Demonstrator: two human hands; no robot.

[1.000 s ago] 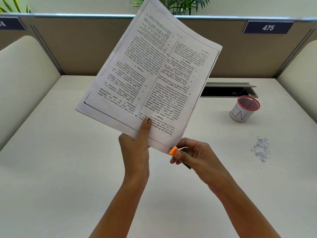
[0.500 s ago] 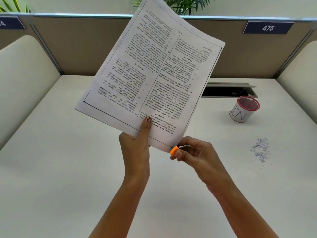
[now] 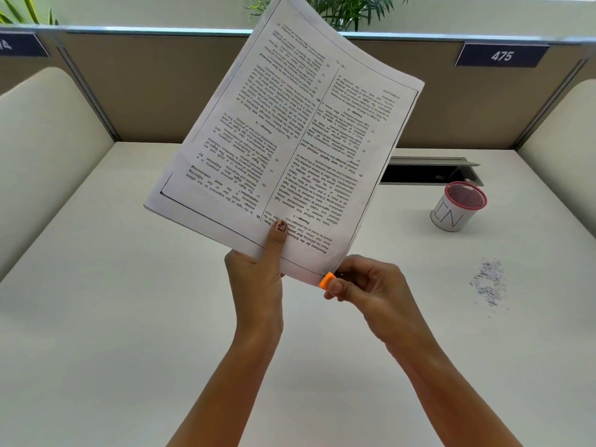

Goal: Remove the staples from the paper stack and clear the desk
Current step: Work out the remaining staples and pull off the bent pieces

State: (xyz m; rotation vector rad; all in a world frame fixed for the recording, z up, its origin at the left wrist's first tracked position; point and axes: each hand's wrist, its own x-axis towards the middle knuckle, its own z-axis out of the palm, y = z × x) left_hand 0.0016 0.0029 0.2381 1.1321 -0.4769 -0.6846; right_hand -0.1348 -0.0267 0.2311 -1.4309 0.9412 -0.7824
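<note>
A printed paper stack [image 3: 290, 137] is held up in the air over the desk, its text upside down to me. My left hand [image 3: 258, 279] grips its lower edge, thumb pressed on the front page. My right hand [image 3: 371, 291] is shut on a small staple remover with an orange tip [image 3: 327, 280], which touches the stack's lower right corner. The staple itself is not visible. A heap of pulled staples [image 3: 488, 282] lies on the desk at the right.
A white cup with a red mesh rim [image 3: 458, 206] stands at the back right beside an open cable slot [image 3: 429, 172]. Beige partition walls enclose the white desk [image 3: 129, 317] on three sides.
The paper stack has shifted slightly up and right. My right hand has brought the orange tip closer against the lower corner.
</note>
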